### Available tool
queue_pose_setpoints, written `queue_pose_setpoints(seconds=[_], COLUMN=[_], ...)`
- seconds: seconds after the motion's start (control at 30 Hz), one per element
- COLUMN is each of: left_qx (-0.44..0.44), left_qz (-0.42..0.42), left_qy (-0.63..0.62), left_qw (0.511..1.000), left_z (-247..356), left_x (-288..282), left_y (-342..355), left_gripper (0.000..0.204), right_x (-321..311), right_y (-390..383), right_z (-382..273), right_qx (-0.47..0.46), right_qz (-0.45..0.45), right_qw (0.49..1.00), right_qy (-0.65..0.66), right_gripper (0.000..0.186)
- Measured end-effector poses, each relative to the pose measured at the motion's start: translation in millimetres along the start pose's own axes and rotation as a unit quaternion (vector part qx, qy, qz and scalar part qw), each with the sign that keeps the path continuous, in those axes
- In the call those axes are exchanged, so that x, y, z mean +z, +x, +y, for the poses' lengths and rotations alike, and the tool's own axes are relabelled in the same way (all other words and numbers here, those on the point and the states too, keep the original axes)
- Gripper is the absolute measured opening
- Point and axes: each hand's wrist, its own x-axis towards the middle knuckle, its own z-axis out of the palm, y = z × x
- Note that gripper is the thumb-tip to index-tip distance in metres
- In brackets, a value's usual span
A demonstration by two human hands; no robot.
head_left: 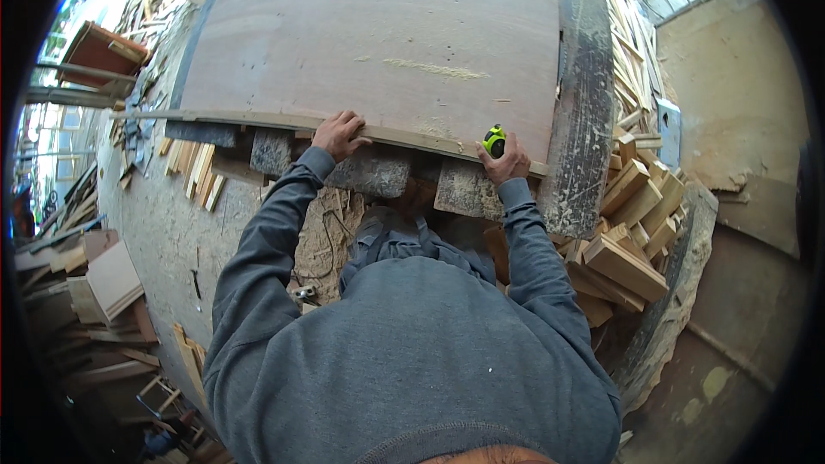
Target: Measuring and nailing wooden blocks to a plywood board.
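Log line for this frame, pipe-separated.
left hand: on wood strip | right hand: holding green tape measure, near strip's right end | strip: along board's near edge

The strip (412,135) runs under my left hand (338,137) along the panel's (344,43) near edge, the tape measure (494,141) between my right hand's (510,160) thumb and fingers, sawdust (434,69) beyond them on the panel, stacked lumber (632,193) to their right, loose boards (196,174) far left.

The right hand (509,161) partly hides the tape measure (494,142); picture edges cut off the workbench (577,142) and grey shirt (412,335).
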Motion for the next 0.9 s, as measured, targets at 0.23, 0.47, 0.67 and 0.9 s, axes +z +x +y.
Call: queue_pose_setpoints(seconds=[0.23,0.47,0.67,0.9], left_qx=[-0.05,-0.02,-0.02,-0.029], left_qz=[0.11,0.124,0.152,0.138], left_qy=[-0.049,-0.068,-0.057,-0.072], left_qw=[0.991,0.99,0.987,0.987], left_z=[13,-2,-38,-113], left_x=[18,22,12,2], left_y=[-14,0,96,252], left_gripper=[0.044,0.046,0.044,0.045], right_x=[3,15,22,33], right_y=[4,0,-1,-7], right_z=[-3,-40,-116,-142], right_qx=[-0.039,-0.125,-0.158,-0.052], right_qz=[0.004,-0.047,-0.018,-0.043], right_qw=[0.999,0.991,0.979,0.991], right_qy=[0.01,-0.007,0.131,0.119], right_gripper=[0.055,0.057,0.056,0.062])
